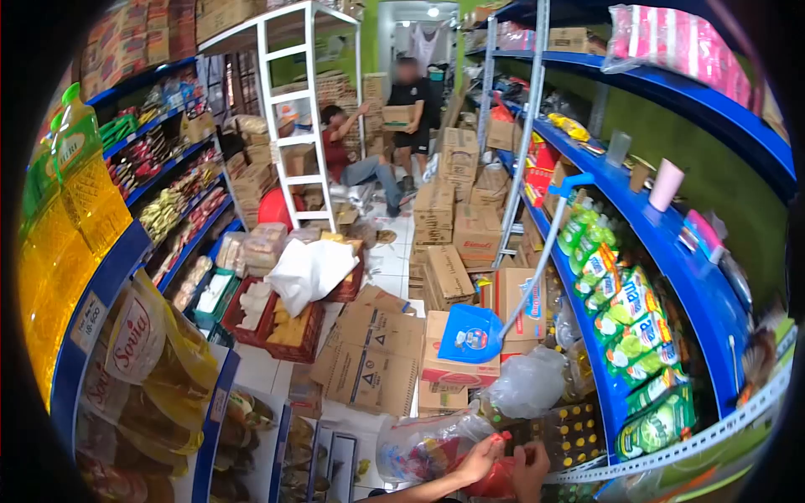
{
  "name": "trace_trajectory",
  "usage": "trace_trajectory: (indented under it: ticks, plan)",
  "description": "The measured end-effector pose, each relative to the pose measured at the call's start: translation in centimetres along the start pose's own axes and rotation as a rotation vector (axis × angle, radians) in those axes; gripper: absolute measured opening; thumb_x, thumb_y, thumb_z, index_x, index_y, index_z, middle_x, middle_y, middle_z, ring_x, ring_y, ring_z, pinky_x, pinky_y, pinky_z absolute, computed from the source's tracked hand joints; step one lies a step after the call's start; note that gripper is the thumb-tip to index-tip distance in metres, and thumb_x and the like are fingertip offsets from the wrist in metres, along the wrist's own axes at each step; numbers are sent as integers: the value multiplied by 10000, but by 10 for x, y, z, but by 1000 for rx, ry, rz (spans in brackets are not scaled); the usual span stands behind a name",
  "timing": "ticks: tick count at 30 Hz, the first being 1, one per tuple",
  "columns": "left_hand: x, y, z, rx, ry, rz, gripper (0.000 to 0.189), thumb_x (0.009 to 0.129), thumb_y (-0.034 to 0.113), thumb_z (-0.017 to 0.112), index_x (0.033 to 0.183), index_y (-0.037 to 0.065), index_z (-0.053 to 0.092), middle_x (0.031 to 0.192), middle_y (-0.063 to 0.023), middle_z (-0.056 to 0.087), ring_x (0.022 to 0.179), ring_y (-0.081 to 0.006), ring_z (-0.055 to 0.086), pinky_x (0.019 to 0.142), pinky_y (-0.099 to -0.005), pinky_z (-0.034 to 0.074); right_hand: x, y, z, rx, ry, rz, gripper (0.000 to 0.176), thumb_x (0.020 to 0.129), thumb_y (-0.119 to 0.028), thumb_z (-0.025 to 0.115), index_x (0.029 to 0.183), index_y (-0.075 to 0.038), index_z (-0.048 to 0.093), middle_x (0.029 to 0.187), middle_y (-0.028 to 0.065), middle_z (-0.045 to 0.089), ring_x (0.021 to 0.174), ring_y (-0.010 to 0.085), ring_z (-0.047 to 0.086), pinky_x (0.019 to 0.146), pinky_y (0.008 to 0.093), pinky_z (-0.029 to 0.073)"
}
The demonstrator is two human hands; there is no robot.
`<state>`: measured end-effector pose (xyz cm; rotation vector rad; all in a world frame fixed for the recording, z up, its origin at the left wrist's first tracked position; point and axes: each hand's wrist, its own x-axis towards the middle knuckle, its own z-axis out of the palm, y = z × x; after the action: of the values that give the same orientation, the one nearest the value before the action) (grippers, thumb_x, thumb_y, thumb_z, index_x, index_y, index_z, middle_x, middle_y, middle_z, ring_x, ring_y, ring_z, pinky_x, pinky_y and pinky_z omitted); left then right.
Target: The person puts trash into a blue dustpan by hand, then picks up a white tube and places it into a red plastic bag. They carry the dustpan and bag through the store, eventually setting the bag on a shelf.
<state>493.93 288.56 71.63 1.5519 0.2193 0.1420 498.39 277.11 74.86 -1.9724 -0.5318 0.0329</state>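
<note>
At the bottom of the head view, my left hand point(478, 464) pinches the gathered top of a red plastic bag point(495, 484). Close beside it, my right hand point(530, 474) has its fingers curled at the same bag's right edge. A large clear plastic bag point(407, 448) with something red in it lies just left of my hands. Behind them are a pale, bulging plastic bag point(528, 384) and a crate of dark bottles with yellow caps point(572, 427). The lower part of the red bag is cut off by the frame.
A blue dustpan point(470, 334) lies on a carton point(436, 369). Flattened cardboard point(369, 356) and red crates point(293, 335) cover the floor. Stocked shelves line both sides. Near a white ladder point(289, 117), one person point(356, 151) sits and another point(407, 105) stands holding a box.
</note>
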Motion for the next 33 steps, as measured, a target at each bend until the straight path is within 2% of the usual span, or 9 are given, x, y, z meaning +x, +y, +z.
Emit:
trace_trajectory:
  ticks: [3,7,11,17,19,23,27,31,33]
  plan:
    - [22,15,27,-160,-135,-44,281,951,281,445,1072,36,513,847,-38,567,772,-123,500,730,-310,437,-13,60,-1,73,71,-184,213,845,-218,598,961,-45,551,868,48,586,757,161,554,699,284,466]
    - [37,58,60,391,-453,192,224,960,240,383,999,59,509,834,-92,578,829,-206,563,730,-331,435,-11,68,5,167,71,39,202,856,-222,585,948,-46,550,871,46,582,768,156,549,701,285,462]
    - [27,89,81,1172,-143,420,177,940,224,403,926,72,493,833,-134,575,823,-267,568,690,-352,437,6,60,5,255,86,112,194,867,-226,573,936,-47,549,874,45,577,779,151,544,703,287,459]
    - [43,209,0,261,-277,812,441,737,189,667,1087,27,454,1090,-204,501,1007,-293,531,796,-367,456,74,5,-41,567,303,68,188,884,-233,554,917,-48,547,878,44,571,795,143,535,707,289,454]
    - [60,165,-6,192,-25,945,454,703,101,654,1088,23,426,1138,-194,495,1056,-334,502,890,-406,412,103,-39,-87,619,454,-72,188,890,-235,548,910,-48,547,879,43,568,801,140,533,708,290,452]
    - [54,111,-78,104,8,301,417,770,19,521,1167,26,394,1203,-185,455,1122,-293,457,958,-365,350,162,-159,-186,78,865,-494,202,934,-174,460,788,-46,515,733,9,515,671,110,491,586,291,397]
    - [60,53,-150,254,-58,236,281,869,62,484,1145,15,462,1078,-97,510,999,-199,521,874,-297,422,246,-236,-284,-633,1226,-747,353,919,-212,483,639,-2,528,531,76,517,473,207,526,467,337,376]
    - [77,19,-180,124,-138,88,285,850,17,465,1134,19,475,1025,-116,526,959,-205,537,844,-309,435,320,-224,-375,-845,1255,-161,418,813,-381,550,743,20,645,689,228,625,667,397,632,639,455,492]
    - [82,49,-173,236,-179,103,269,864,39,459,1132,15,473,995,-133,545,927,-226,551,826,-325,439,341,-171,-401,-950,975,13,420,797,-373,548,828,34,649,807,259,631,775,423,621,747,473,492]
